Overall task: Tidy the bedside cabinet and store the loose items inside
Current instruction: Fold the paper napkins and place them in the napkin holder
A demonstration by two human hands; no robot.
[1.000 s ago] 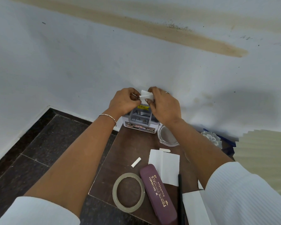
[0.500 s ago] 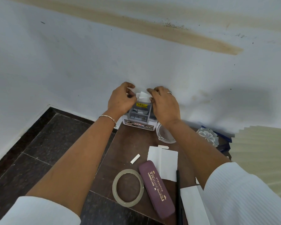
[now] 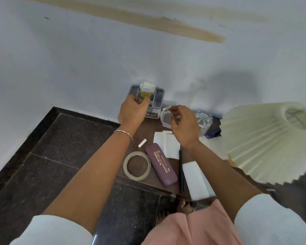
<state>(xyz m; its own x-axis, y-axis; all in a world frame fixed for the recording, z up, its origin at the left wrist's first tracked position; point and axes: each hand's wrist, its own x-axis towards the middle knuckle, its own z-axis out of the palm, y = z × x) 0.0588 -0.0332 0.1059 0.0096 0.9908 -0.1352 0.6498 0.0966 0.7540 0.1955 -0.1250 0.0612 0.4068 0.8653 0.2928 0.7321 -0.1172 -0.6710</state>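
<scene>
1. Upper centre: a folded paper (image 3: 147,86) stands tucked in the grey organizer (image 3: 157,96).
2. The left hand (image 3: 133,110) curls its fingers at the organizer's front, grip unclear; the right hand (image 3: 184,124) hovers loose-fingered and empty over the glass dish (image 3: 166,119).
3. Tape ring (image 3: 137,165), purple case (image 3: 161,164), papers (image 3: 166,145) and pen (image 3: 180,167) lie on the surface (image 3: 149,133); storing looks barely begun.

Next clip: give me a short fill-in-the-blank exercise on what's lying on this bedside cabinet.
The spectacle case lying on the cabinet top is ____ in colour.
The tape ring lies to the ____ of that case.
A white paper sticks up from the grey organizer, which stands against the ____.
Missing words: purple; left; wall.
</scene>
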